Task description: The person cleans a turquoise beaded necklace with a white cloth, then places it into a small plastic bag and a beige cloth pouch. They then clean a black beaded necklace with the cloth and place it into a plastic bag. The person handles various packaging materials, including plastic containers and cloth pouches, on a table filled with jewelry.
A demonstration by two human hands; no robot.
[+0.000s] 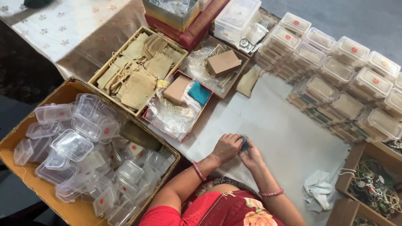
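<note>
Currently both hands are meeting over the white cloth-covered bench [284, 138], pinching a small teal-blue soft piece [244, 142] between them. Left hand [226, 147] is closing its fingertips on the near edge of the piece; right hand [250, 155] is curling shut on it from underneath. Grip is tight on both sides, no gap showing, and most of the piece is hidden inside it, so its exact kind cannot be told.

Risks, as judged from this pose:
- Piece is tiny and mostly covered, so a loosened pinch is likely dropping it onto the bench just below the grip, or into the lap.
- Left of the grip, the cardboard box of clear plastic lidded containers [79, 150] is sitting close to the left forearm; an elbow swing is likely knocking lids loose.
- Beyond the grip, the red tray of crinkled clear wrap and small brown boxes [176, 106] is within reach; a snag is pulling the wrap out.
- Right of the grip, the crumpled white cloth [320, 190] is lying loose and could hide a dropped piece.
</note>
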